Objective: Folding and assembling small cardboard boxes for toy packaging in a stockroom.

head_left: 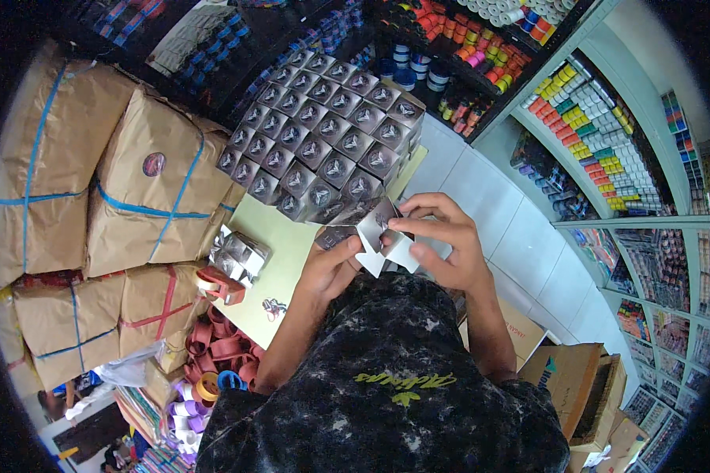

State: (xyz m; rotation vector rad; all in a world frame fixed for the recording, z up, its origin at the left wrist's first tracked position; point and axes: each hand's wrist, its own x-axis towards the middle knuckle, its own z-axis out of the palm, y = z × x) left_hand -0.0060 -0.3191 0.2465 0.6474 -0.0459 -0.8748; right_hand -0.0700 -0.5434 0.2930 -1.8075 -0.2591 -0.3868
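A small dark box with white inner flaps is held between my two hands in front of my chest, its flaps standing apart. My left hand grips its left side, thumb along a white flap. On the right, my right hand pinches another part of the box with thumb and fingers. Just beyond is a large block of matching dark printed boxes, packed in rows on a pale yellow table. Left of my left hand lie a silvery-dark bundle of folded packaging, a red tape dispenser and a small heap of tiny items.
Brown paper parcels with blue and red straps are stacked at left. Below them lie reddish rolls. Shelves of coloured spools line the right and far sides. An open cardboard carton stands at lower right by the tiled floor.
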